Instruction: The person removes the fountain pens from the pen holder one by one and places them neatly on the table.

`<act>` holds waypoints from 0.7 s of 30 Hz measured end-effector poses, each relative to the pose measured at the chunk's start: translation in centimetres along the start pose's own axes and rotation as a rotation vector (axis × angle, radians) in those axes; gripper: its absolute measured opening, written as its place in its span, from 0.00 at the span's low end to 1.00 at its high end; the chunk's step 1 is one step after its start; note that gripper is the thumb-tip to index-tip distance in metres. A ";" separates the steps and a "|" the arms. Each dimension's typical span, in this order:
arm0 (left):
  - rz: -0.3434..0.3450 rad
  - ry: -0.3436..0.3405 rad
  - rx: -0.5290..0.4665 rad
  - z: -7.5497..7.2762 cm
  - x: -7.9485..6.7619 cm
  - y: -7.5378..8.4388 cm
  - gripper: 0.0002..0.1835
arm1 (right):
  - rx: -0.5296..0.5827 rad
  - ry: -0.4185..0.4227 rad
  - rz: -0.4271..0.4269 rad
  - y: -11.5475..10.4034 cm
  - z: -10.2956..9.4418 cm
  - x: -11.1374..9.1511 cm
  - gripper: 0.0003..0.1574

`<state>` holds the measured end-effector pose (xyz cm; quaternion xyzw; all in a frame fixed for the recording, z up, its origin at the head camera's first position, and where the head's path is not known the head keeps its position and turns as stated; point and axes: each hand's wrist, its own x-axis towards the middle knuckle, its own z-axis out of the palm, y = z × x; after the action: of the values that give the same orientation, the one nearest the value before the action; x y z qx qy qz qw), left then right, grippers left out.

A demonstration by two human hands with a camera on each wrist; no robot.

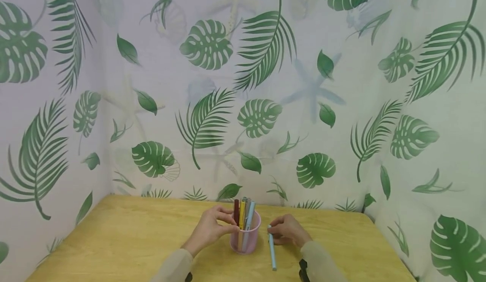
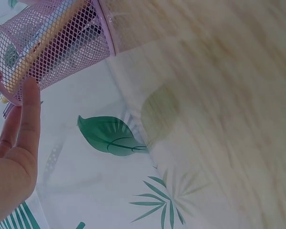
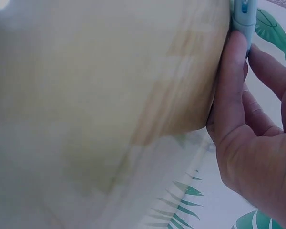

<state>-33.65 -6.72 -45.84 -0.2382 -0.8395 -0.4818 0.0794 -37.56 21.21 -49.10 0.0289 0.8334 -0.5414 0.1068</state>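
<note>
A pink mesh pen cup (image 1: 256,236) stands upright on the table. It holds several pens, among them a dark red one (image 1: 236,211), a yellow one (image 1: 242,213) and a light blue one (image 1: 250,215). My left hand (image 1: 211,228) grips the cup near its rim, thumb at the near side; in the left wrist view a finger (image 2: 30,112) lies along the mesh. To the right of the cup, my right hand (image 1: 289,229) pinches a second light blue pen (image 1: 272,254) by its far end. That pen's other end points toward me.
The wooden table (image 1: 144,240) extends to both sides of the hands. Behind it and at the sides hang pale curtains (image 1: 212,176) printed with green leaves, close to the table's far edge.
</note>
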 end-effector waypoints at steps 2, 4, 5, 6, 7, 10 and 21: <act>0.002 -0.002 -0.003 0.1 -0.1 0.0 0.08 | 0.000 -0.002 0.002 0.2 0.1 -0.1 0.16; 0.009 0.004 -0.005 0.1 -0.1 0.0 0.08 | -0.007 -0.005 -0.003 0.3 0.0 -0.1 0.17; 0.013 0.006 -0.006 0.2 -0.1 0.0 0.08 | -0.011 -0.007 -0.008 0.4 0.0 0.0 0.17; 0.011 0.008 -0.010 0.2 -0.1 0.0 0.08 | -0.010 -0.008 -0.008 0.5 -0.1 0.0 0.18; 0.015 0.013 -0.009 0.1 -0.1 0.0 0.08 | -0.012 -0.010 -0.011 0.3 -0.1 0.1 0.18; 0.017 0.013 -0.018 0.0 0.1 -0.1 0.08 | -0.008 -0.020 -0.020 0.3 -0.3 0.2 0.17; 0.013 0.002 -0.030 0.2 -0.1 -0.2 0.08 | 0.080 0.000 -0.009 0.7 -0.7 0.2 0.17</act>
<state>-33.61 -6.61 -46.13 -0.2441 -0.8306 -0.4941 0.0799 -37.75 22.10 -49.51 0.0293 0.8112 -0.5749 0.1031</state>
